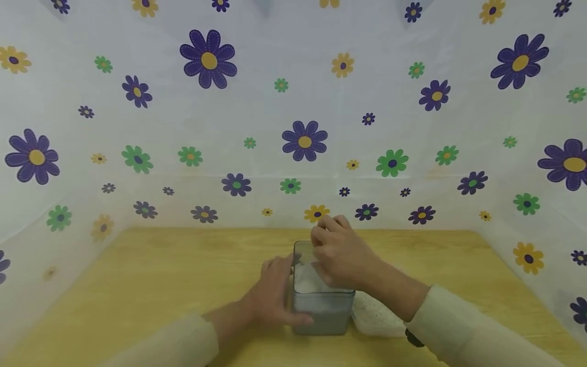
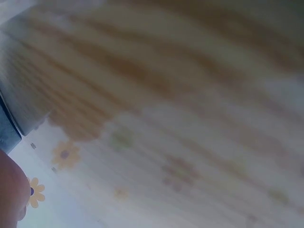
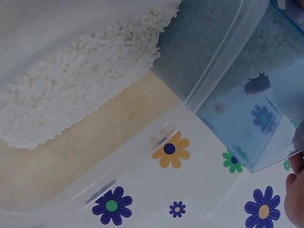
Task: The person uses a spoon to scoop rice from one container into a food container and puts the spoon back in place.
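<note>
A tall blue-grey see-through container (image 1: pixel 323 318) stands on the table, with white rice inside it. My left hand (image 1: pixel 270 295) holds its left side, the thumb across the front wall and the fingers along the side toward the back. Over the opening, my right hand (image 1: pixel 341 255) has its fingers curled with the knuckles up. A pale rounded cup-like thing (image 3: pixel 289 92) shows by the right hand inside the container in the right wrist view; the fingers hide most of it. Only part of a finger (image 2: pixel 12 192) shows of my left hand in its wrist view.
A clear tub (image 1: pixel 378 316) with white rice (image 3: pixel 80 88) stands right of the container, under my right forearm. The wooden table (image 1: pixel 183 275) reaches back to a white flowered sheet (image 1: pixel 261 112), which also hangs on both sides.
</note>
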Demonstrator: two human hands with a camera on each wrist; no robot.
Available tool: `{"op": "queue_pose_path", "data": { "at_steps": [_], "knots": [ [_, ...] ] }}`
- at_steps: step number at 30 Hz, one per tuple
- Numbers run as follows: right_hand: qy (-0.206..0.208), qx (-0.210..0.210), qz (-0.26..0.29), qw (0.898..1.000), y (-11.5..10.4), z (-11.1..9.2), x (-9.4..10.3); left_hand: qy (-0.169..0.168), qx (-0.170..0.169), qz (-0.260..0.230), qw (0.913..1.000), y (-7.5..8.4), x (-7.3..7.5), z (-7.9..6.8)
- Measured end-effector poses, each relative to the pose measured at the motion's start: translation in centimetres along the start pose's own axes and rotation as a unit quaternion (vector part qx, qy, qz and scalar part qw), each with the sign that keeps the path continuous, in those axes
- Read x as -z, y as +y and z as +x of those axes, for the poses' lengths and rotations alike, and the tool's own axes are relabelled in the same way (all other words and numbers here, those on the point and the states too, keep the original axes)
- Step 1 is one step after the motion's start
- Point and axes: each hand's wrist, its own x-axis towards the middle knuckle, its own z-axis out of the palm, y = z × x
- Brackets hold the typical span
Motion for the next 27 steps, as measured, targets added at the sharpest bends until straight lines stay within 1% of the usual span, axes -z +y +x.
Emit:
{"op": "queue_pose_path", "data": {
  "at_steps": [2,5,9,12,15,19,21,22,27],
  "knots": [
    [0.002,-0.003,0.002,1.0,0.0,0.0,-0.1,0.004,-0.007,-0.004,1.0,-0.1,0.0,0.0],
    [-0.007,-0.019,0.009,1.0,-0.2,-0.2,-0.1,0.003,-0.01,-0.012,0.9999,-0.3,-0.2,-0.1],
    [-0.041,-0.043,0.014,0.998,-0.2,-0.3,-0.1,-0.002,-0.008,-0.012,0.9999,-0.4,-0.5,-0.1],
    [-0.071,-0.073,0.011,0.995,0.0,0.0,0.3,0.01,-0.013,-0.014,0.9998,-0.3,-0.2,-0.1],
    [-0.104,-0.114,0.018,0.988,0.3,0.2,0.7,0.025,-0.019,-0.013,0.9994,-0.4,-0.2,0.0],
    [-0.142,-0.155,0.044,0.977,0.6,0.0,1.1,0.024,-0.018,-0.004,0.9995,-0.9,-0.9,0.1],
    [-0.152,-0.167,0.058,0.973,0.7,0.0,1.2,0.023,-0.019,0.001,0.9995,-0.9,-1.0,0.0],
    [-0.155,-0.173,0.064,0.971,0.9,-0.1,1.2,0.02,-0.015,0.0,0.9997,-0.8,-0.9,0.0],
    [-0.174,-0.214,0.109,0.955,1.5,-0.2,1.1,0.014,-0.01,0.0,0.9998,-0.4,-0.4,-0.1]
  ]
}}
